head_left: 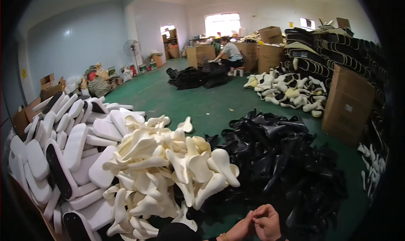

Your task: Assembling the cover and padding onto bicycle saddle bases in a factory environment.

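My left hand (241,229) and my right hand (267,225) meet at the lower edge, right of the middle, with their fingertips pinched together. Whatever they may hold between them is too small or hidden to make out. Just beyond and to the right lies a heap of shiny black saddle-shaped covers (274,152). To the left of my hands, a pile of cream foam saddle pads (156,165) spreads over the floor. A band circles my left wrist.
White padded slabs (76,146) are heaped at the left. At the right stand a tall cardboard box (349,104) and stacked black curved pieces (320,51). More pads (291,89) lie beyond. A seated person (231,53) works by another black heap (196,76) on the green floor (168,101).
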Action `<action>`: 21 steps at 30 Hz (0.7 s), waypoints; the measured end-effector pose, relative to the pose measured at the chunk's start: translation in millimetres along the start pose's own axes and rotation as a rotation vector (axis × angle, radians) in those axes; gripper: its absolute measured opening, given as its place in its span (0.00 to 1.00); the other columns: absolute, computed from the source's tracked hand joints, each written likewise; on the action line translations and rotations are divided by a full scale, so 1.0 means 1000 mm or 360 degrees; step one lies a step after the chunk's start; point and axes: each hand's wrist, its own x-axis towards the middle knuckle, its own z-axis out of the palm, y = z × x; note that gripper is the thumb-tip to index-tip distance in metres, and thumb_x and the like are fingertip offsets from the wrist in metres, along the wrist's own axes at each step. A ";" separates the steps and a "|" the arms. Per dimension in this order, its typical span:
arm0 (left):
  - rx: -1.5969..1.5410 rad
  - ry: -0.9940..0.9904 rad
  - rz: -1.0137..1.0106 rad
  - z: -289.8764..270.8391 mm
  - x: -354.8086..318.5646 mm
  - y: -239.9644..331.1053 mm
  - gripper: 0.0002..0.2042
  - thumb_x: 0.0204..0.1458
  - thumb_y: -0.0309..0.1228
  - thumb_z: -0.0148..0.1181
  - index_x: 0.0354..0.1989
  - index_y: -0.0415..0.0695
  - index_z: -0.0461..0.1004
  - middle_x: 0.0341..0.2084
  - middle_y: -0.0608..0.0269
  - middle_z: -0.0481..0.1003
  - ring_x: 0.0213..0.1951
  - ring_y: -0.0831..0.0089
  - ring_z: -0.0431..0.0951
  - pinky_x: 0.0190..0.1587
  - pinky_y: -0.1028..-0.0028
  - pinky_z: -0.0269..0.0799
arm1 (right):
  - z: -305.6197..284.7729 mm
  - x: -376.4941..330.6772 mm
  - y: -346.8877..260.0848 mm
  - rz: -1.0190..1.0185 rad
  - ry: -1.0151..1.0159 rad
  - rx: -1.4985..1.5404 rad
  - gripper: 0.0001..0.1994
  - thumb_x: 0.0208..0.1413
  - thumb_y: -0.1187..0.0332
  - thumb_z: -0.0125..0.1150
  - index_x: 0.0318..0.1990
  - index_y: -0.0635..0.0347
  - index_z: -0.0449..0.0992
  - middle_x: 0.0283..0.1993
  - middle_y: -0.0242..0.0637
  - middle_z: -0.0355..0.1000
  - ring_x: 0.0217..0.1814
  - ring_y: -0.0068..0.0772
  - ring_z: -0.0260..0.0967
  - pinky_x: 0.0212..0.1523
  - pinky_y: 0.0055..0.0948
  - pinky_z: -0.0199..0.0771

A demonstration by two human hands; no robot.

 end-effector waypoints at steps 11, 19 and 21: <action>0.0541 -0.0249 0.0387 -0.036 0.021 -0.033 0.14 0.61 0.39 0.50 0.50 0.46 0.69 0.42 0.67 0.71 0.45 0.75 0.71 0.46 0.75 0.70 | 0.001 -0.017 0.001 -0.0094 -0.0193 -0.0416 0.09 0.41 0.83 0.50 0.32 0.61 0.66 0.33 0.32 0.65 0.37 0.25 0.63 0.43 0.22 0.63; 0.0123 -0.0243 0.0136 -0.014 0.006 -0.009 0.19 0.63 0.49 0.45 0.53 0.51 0.69 0.44 0.66 0.73 0.46 0.68 0.75 0.47 0.69 0.73 | -0.007 -0.010 0.004 -0.0005 -0.0133 -0.0197 0.09 0.43 0.80 0.52 0.34 0.61 0.69 0.34 0.32 0.68 0.39 0.25 0.66 0.45 0.21 0.65; 0.0001 -0.0228 0.0047 -0.014 0.007 -0.008 0.21 0.62 0.52 0.42 0.54 0.52 0.68 0.44 0.65 0.74 0.47 0.67 0.75 0.49 0.67 0.72 | -0.003 -0.006 0.009 -0.0024 -0.0049 -0.0190 0.08 0.45 0.79 0.53 0.35 0.61 0.69 0.33 0.32 0.68 0.38 0.25 0.66 0.44 0.21 0.65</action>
